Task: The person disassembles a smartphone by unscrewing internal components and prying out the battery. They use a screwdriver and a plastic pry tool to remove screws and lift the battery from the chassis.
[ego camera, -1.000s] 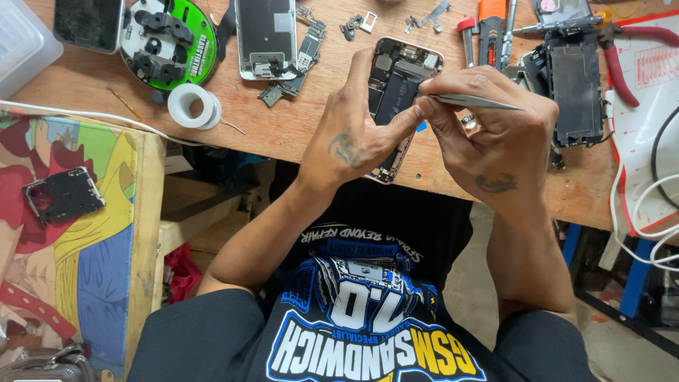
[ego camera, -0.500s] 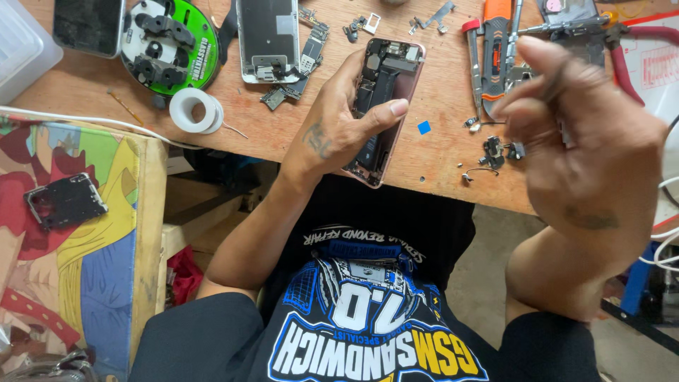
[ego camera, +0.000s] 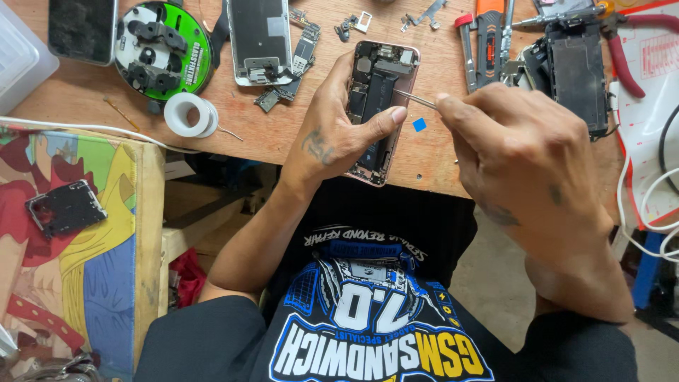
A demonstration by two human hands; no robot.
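An opened rose-gold phone (ego camera: 376, 85) lies on the wooden bench with its inner parts showing. My left hand (ego camera: 332, 131) grips it from the left, thumb laid across the lower part. My right hand (ego camera: 520, 152) is closed on thin metal tweezers (ego camera: 416, 99). Their tip points left and touches the inside of the phone near its right edge. A small blue square (ego camera: 419, 124) lies on the wood just below the tweezers.
On the bench are a detached screen (ego camera: 258, 39), a green round parts holder (ego camera: 163, 49), a roll of white tape (ego camera: 187, 113), screwdrivers (ego camera: 488, 35), red pliers (ego camera: 626, 49) and another opened phone (ego camera: 573, 67). A colourful mat (ego camera: 71, 240) with a black part (ego camera: 67, 207) lies left.
My right hand came down from near the camera and moved left to the phone, with the tweezers' tip now at its inside. My left hand stayed on the phone.
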